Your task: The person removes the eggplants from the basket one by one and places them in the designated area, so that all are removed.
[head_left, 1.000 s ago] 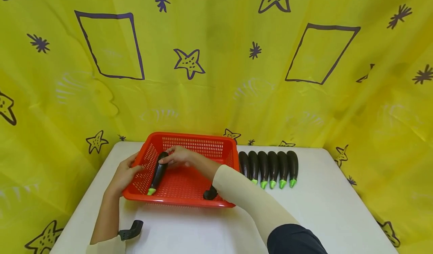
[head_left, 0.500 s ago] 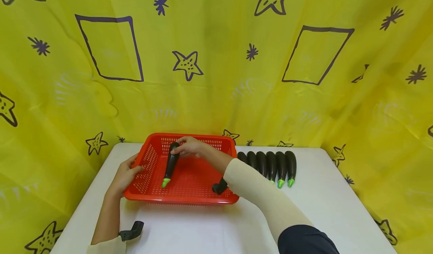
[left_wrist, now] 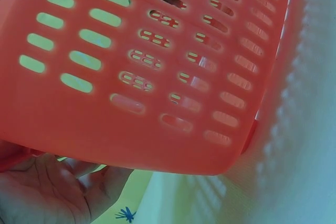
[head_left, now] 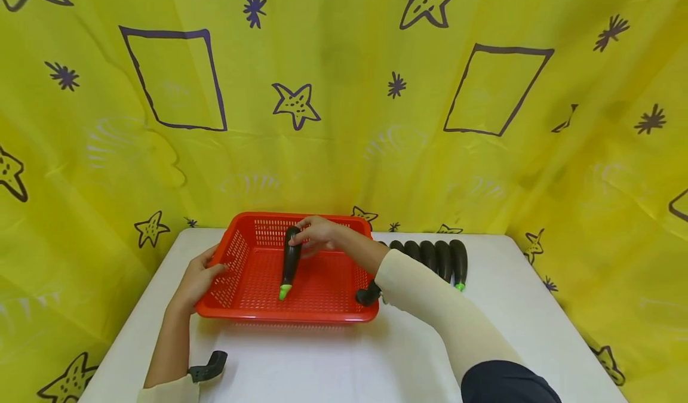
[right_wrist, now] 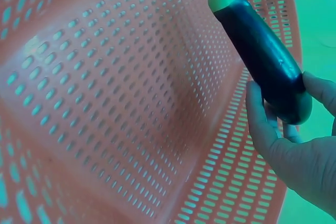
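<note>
A dark eggplant [head_left: 291, 262] with a bright green stem end is over the middle of the red plastic basket [head_left: 285, 317]. My right hand [head_left: 318, 234] pinches its thick end between thumb and fingers, and the green tip points toward me. In the right wrist view, the eggplant [right_wrist: 265, 56] hangs inside the basket, apart from its perforated floor. At the basket's left rim, my left hand [head_left: 194, 279] grips with the thumb over the edge. From the left wrist, the slotted basket wall [left_wrist: 105, 124] fills most of the view, with the left hand [left_wrist: 50, 190] at its rim.
Several more eggplants [head_left: 443, 260] lie side by side in a row to the right of the basket, partly hidden by my right sleeve. A white table [head_left: 301, 367] carries everything. Behind it hangs a yellow curtain [head_left: 344, 164] with drawn stars.
My right hand has carried the eggplant rightward, from near the basket's left wall to over its middle. The left hand keeps its hold on the rim.
</note>
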`<control>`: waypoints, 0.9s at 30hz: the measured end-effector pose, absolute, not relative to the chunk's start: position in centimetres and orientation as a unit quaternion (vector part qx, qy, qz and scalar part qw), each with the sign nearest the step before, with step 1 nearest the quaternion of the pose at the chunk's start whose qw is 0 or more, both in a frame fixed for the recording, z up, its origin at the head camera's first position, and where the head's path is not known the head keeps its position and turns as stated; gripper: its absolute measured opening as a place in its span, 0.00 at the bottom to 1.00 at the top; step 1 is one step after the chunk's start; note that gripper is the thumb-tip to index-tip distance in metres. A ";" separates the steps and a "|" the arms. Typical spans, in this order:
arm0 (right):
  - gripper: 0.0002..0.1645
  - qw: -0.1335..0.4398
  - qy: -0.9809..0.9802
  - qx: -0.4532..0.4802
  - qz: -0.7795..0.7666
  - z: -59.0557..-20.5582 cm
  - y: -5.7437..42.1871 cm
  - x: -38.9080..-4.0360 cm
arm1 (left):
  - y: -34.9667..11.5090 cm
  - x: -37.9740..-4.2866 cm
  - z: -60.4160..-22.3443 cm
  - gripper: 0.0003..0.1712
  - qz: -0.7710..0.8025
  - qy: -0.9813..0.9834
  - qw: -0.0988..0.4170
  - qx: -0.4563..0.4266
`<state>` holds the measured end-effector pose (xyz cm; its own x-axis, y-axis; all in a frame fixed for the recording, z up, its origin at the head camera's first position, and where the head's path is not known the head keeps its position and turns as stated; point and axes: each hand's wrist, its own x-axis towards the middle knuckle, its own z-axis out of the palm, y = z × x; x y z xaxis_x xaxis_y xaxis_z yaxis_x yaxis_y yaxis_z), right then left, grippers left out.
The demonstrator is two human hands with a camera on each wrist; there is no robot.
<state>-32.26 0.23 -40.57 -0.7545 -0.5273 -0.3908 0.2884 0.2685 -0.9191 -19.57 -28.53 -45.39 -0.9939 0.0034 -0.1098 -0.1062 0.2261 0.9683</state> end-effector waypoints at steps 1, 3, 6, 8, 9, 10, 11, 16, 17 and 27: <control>0.36 0.344 0.717 -0.081 -0.600 -40.5 0.5 -32.2 | -28.5 -19.6 -45.4 0.38 0.622 0.781 0.044 -0.031; 0.37 0.349 0.713 -0.077 -0.604 -40.3 1.0 -32.1 | -28.5 -19.6 -45.4 0.38 0.623 0.780 0.043 -0.029; 0.37 0.351 0.708 -0.074 -0.608 -40.0 2.0 -31.9 | -28.4 -19.6 -45.3 0.38 0.622 0.781 0.041 -0.025; 0.38 0.349 0.707 -0.071 -0.611 -39.8 2.7 -31.7 | -28.4 -19.5 -45.3 0.38 0.622 0.782 0.041 -0.024; 0.37 0.348 0.706 -0.070 -0.613 -39.8 3.0 -31.6 | -28.4 -19.5 -45.3 0.38 0.621 0.783 0.041 -0.025; 0.37 0.346 0.706 -0.069 -0.614 -39.7 3.3 -31.5 | -28.4 -19.5 -45.3 0.39 0.620 0.783 0.042 -0.026; 0.37 0.344 0.705 -0.068 -0.616 -39.6 3.5 -31.4 | -28.4 -19.5 -45.3 0.39 0.620 0.783 0.043 -0.028; 0.34 0.338 0.691 -0.060 -0.636 -39.1 4.5 -30.8 | -28.6 -19.5 -45.2 0.39 0.616 0.786 0.046 -0.031; 0.33 0.338 0.687 -0.059 -0.641 -39.0 4.7 -30.7 | -28.7 -19.6 -45.2 0.39 0.615 0.787 0.045 -0.030; 0.29 0.318 0.668 -0.051 -0.671 -38.1 7.1 -29.7 | -28.4 -19.5 -45.3 0.39 0.619 0.783 0.047 -0.030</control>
